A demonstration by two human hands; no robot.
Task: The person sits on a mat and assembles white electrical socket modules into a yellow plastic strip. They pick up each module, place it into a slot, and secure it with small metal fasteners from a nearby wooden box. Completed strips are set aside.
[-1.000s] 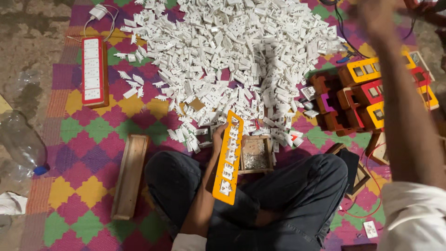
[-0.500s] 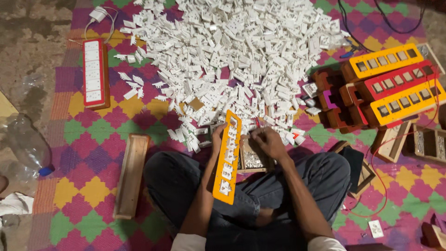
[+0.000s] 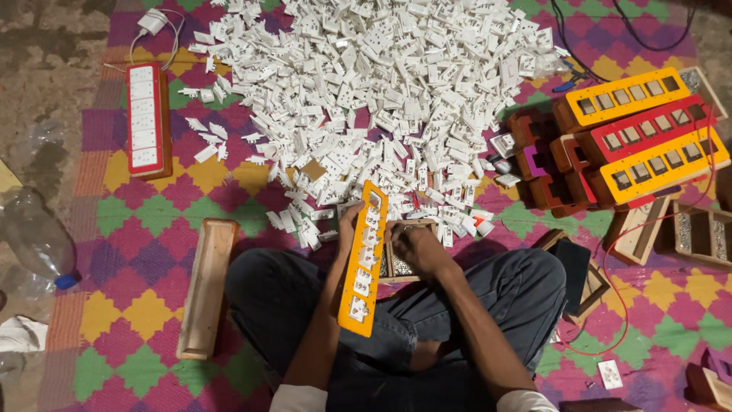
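The orange socket plate (image 3: 364, 259) stands on edge over the person's lap, at the near edge of the patterned mat (image 3: 145, 252), several white sockets already seated along its lower half and the upper openings not yet filled. The left hand (image 3: 349, 229) is closed around the plate's upper left edge and steadies it. The right hand (image 3: 415, 248) rests, fingers curled, over a small wooden box (image 3: 400, 263) just beside the plate; whether it has hold of a piece I cannot tell. The work looks to be at the filling stage, partly through one plate, and the next move seems to call for a single socket turned the right way and pressed squarely into an open slot. Beyond the hands a great heap of white sockets (image 3: 381, 91) covers the middle and far part of the mat. Near the right edge lie stacked orange and red plates on boxes (image 3: 640, 130); a finished red board (image 3: 143, 118) lies towards the far left, a long wooden case (image 3: 206, 286) by the left knee, and a clear plastic bottle (image 3: 34, 240) off the mat's left edge. Loose sockets crowd close to the plate's top.
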